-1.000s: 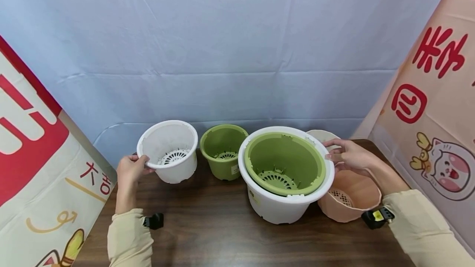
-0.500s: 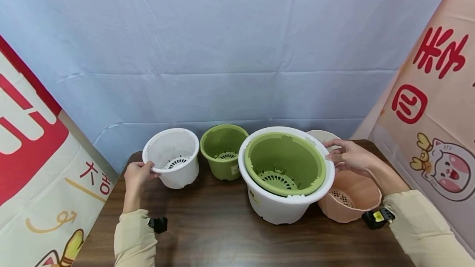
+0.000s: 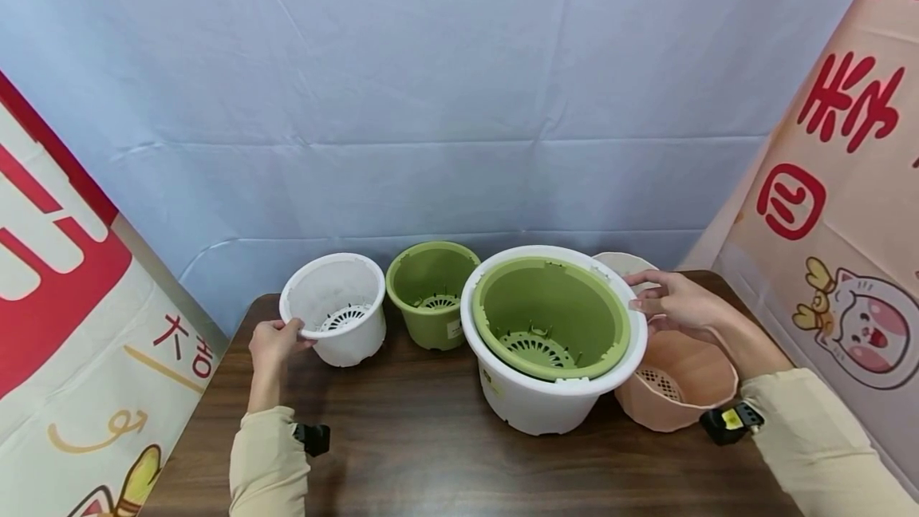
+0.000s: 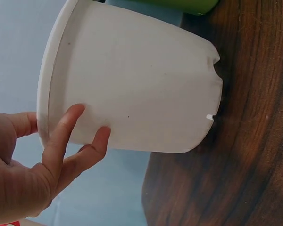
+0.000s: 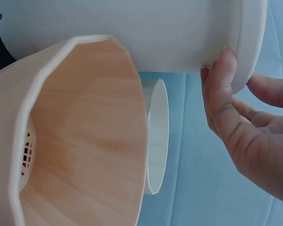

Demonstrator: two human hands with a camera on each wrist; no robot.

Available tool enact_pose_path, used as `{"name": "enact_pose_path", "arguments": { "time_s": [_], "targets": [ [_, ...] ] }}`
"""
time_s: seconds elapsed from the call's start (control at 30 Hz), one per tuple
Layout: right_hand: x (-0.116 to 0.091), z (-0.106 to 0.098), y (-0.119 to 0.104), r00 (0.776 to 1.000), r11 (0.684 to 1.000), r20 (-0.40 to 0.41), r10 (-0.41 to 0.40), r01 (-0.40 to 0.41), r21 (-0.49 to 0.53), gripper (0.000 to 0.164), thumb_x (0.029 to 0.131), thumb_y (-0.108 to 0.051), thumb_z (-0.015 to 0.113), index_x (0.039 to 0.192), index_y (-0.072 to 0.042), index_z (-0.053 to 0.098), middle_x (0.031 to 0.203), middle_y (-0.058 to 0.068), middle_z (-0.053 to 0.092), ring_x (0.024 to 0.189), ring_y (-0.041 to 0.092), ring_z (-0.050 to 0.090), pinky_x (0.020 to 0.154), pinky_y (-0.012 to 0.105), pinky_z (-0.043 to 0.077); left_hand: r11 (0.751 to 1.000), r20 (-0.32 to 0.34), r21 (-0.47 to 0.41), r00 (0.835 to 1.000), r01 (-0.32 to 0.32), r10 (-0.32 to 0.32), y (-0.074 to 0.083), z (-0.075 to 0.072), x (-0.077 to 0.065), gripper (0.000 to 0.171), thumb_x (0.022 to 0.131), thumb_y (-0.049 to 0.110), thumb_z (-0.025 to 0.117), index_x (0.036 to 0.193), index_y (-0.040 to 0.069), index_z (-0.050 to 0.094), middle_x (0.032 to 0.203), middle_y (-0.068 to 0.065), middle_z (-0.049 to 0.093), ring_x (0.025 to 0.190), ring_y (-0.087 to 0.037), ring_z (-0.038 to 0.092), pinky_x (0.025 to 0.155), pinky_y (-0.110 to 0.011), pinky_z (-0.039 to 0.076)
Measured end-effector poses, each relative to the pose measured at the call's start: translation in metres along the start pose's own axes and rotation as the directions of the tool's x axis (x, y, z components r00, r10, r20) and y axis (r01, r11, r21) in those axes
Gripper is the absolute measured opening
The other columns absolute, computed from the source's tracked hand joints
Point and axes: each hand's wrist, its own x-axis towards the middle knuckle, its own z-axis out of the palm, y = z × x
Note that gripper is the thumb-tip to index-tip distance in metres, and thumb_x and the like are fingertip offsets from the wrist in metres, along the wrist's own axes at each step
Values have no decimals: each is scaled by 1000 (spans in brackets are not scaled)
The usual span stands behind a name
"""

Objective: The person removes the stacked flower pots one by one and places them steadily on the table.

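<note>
My left hand [image 3: 273, 349] pinches the rim of a small white flower pot [image 3: 359, 340] at the back left. In the left wrist view the thumb is inside the rim and the fingertips [image 4: 102, 134] lie on the pot's outer wall. My right hand [image 3: 678, 303] grips the right rim of a large white flower pot [image 3: 534, 409]. The right wrist view shows its fingers [image 5: 224, 80] under the lip and the thumb over the rim. Nested in the large white pot is a big green flower pot [image 3: 553, 294] with a slotted bottom.
Between the white pots stands a small green pot [image 3: 433, 325]. A pink faceted pot [image 3: 685, 373] is at the right below my right forearm, with a pale pot [image 3: 623, 263] behind it, partly hidden. The brown table [image 3: 402, 453] backs onto a pale blue cloth [image 3: 431, 102].
My left hand and the small white pot have moved right and toward me, close beside the small green pot. The right hand and the large pots have stayed in place.
</note>
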Motion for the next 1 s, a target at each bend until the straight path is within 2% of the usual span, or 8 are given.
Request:
{"name": "enact_pose_path", "arguments": {
  "time_s": [0.2,0.53,0.83,0.93,1.0],
  "targets": [
    [-1,0,-1,1000,1000,-5,2,-2,-1,45,93,4,43,130,17,20,85,9,57,73,18,60,61,34,55,999,5,-33,1000,2,-2,-5,3,4,35,84,6,45,107,-21,46,94,-28,53,44,-3,57,49,-16,51],
    [-2,1,-3,1000,1000,-7,11,-11,-7,45,93,4,43,130,16,21,85,9,58,72,17,60,61,33,55,998,22,-52,999,33,-31,-3,6,7,39,87,9,45,113,-20,43,101,-28,53,50,-3,60,59,-20,54],
    [-2,2,-5,1000,1000,-11,14,-14,-14,45,93,5,43,130,16,21,86,8,58,73,16,60,61,33,54,1000,13,14,1000,16,-16,1,10,13,41,86,12,47,113,-18,47,78,-18,65,50,-2,60,54,-13,48],
    [-2,2,-5,1000,1000,-11,17,-17,-10,45,93,4,43,130,16,21,86,8,58,73,16,60,61,32,54,999,15,40,1000,17,-18,2,12,14,44,87,15,46,116,-18,46,67,-11,66,46,1,58,66,-18,50],
    [-2,2,-5,1000,1000,-11,19,-19,-8,45,93,4,43,130,16,21,86,8,58,72,16,60,60,32,54,999,23,45,999,23,-24,3,12,15,46,88,16,45,119,-18,44,63,-9,66,45,2,56,79,-27,50]
  ]
}}
